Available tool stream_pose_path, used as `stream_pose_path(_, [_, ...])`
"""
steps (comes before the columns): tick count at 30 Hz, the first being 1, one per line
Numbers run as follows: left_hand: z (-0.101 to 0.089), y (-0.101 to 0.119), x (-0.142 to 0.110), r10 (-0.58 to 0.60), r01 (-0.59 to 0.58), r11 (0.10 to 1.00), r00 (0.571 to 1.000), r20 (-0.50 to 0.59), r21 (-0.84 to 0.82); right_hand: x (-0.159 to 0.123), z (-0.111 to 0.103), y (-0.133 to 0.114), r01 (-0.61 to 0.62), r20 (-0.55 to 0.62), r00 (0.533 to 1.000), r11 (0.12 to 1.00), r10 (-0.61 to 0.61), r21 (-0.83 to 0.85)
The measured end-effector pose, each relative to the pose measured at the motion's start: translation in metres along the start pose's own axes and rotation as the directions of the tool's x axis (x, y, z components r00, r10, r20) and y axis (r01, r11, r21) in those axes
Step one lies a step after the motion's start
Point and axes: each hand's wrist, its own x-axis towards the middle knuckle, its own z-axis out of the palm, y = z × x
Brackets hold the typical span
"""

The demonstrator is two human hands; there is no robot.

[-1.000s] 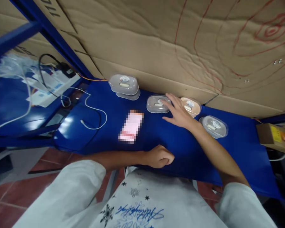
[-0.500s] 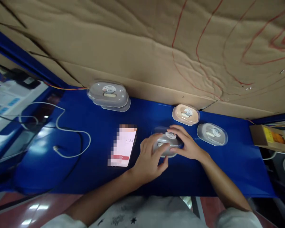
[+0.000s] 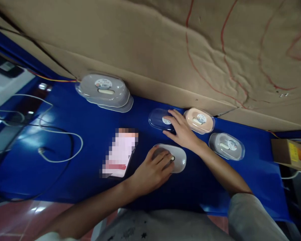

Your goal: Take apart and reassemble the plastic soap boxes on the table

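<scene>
A shallow grey plastic container [image 3: 180, 161] lies uncovered on the blue table, in front of me. My left hand [image 3: 153, 172] reaches over its left part, fingers curled down onto it and hiding much of its inside. Beside the fingertips shows a small pale piece [image 3: 172, 157] with a dark rim. Farther back, my right hand [image 3: 182, 130] grips the right end of a clear oval lid [image 3: 157, 118] with a round white label, thumb in front and fingers behind. The lid is low over the table or resting on it; I cannot tell which.
Grey lidded containers [image 3: 100, 93] are stacked at the back left. A peach container [image 3: 199, 122] and another grey one [image 3: 227, 147] sit to the right. A lit phone [image 3: 121, 150] lies left of my hands, near a white cable [image 3: 62, 160]. A cardboard wall [image 3: 140, 50] rises behind.
The clear lid has come off the grey container and moved back with my right hand. My left hand has stayed at the container, its fingers now over the uncovered inside.
</scene>
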Motion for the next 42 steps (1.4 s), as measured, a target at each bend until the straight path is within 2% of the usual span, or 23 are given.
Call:
stream_pose_path(3, [-0.004, -0.001, 0.002, -0.011, 0.008, 0.997, 0.999, -0.042, -0.071, -0.031, -0.020, -0.013, 0.043, 0.009, 0.999, 0.995, -0.044, 0.093])
stream_pose_path(6, [-0.010, -0.002, 0.003, -0.032, 0.019, 0.990, 0.995, -0.092, -0.143, -0.074, -0.035, -0.028, 0.102, 0.150, 0.977, 0.953, -0.150, 0.284])
stream_pose_path(9, [-0.011, -0.003, 0.003, -0.030, 0.008, 0.986, 0.992, -0.126, -0.169, -0.108, -0.030, -0.037, 0.063, 0.188, 0.975, 0.961, -0.117, 0.270])
stream_pose_path(12, [-0.008, -0.005, 0.004, -0.003, -0.017, 0.989, 0.991, -0.130, -0.148, -0.123, -0.014, -0.037, 0.050, 0.116, 0.990, 0.972, -0.078, 0.230])
stream_pose_path(15, [-0.005, -0.004, 0.002, -0.008, -0.012, 0.991, 0.988, -0.154, -0.132, -0.126, -0.002, -0.030, 0.107, 0.031, 0.992, 0.960, -0.119, 0.260])
stream_pose_path(18, [-0.004, 0.006, -0.011, -0.017, -0.009, 0.995, 0.966, -0.258, -0.096, -0.125, -0.001, -0.024, 0.156, -0.061, 0.988, 0.947, -0.144, 0.280])
stream_pose_path(19, [-0.004, 0.011, -0.017, 0.009, -0.033, 0.997, 0.953, -0.302, -0.074, -0.124, -0.002, -0.022, 0.159, -0.086, 0.986, 0.946, -0.140, 0.283])
stream_pose_path(20, [-0.003, 0.017, -0.023, 0.048, -0.069, 0.996, 0.953, -0.300, -0.062, -0.124, -0.004, -0.021, 0.158, -0.104, 0.986, 0.945, -0.133, 0.285])
stream_pose_path(21, [-0.002, 0.023, -0.030, 0.084, -0.099, 0.994, 0.963, -0.257, -0.047, -0.123, -0.005, -0.020, 0.153, -0.116, 0.985, 0.946, -0.124, 0.287])
stream_pose_path(23, [0.001, 0.033, -0.043, 0.018, -0.020, 1.000, 0.991, -0.129, -0.015, -0.121, -0.008, -0.019, 0.144, -0.124, 0.986, 0.947, -0.113, 0.288])
stream_pose_path(25, [0.004, 0.040, -0.054, 0.017, -0.017, 1.000, 0.999, -0.043, 0.006, -0.116, -0.009, -0.019, 0.158, -0.120, 0.984, 0.944, -0.128, 0.289])
stream_pose_path(29, [0.005, 0.048, -0.072, 0.071, -0.071, 0.997, 0.995, -0.066, -0.006, -0.103, -0.002, -0.015, 0.208, -0.098, 0.977, 0.949, -0.190, 0.237])
stream_pose_path(32, [0.009, 0.052, -0.078, 0.069, -0.072, 0.997, 0.993, -0.092, -0.027, -0.094, 0.004, -0.014, 0.210, -0.058, 0.977, 0.969, -0.204, 0.130])
stream_pose_path(35, [0.013, 0.053, -0.077, 0.013, -0.020, 0.999, 0.990, -0.143, -0.049, -0.095, 0.003, -0.022, 0.177, -0.039, 0.983, 0.984, -0.177, -0.007])
stream_pose_path(38, [0.012, 0.054, -0.078, -0.123, 0.091, 0.987, 0.959, -0.255, -0.132, -0.113, -0.002, -0.044, 0.195, -0.010, 0.981, 0.980, -0.196, -0.045])
stream_pose_path(40, [0.008, 0.055, -0.083, -0.269, 0.180, 0.946, 0.901, -0.341, -0.270, -0.129, 0.000, -0.061, 0.232, 0.067, 0.971, 0.973, -0.231, -0.008])
stream_pose_path(42, [0.004, 0.057, -0.091, -0.452, 0.283, 0.860, 0.807, -0.380, -0.424, -0.145, 0.007, -0.075, 0.228, 0.115, 0.968, 0.974, -0.225, -0.014])
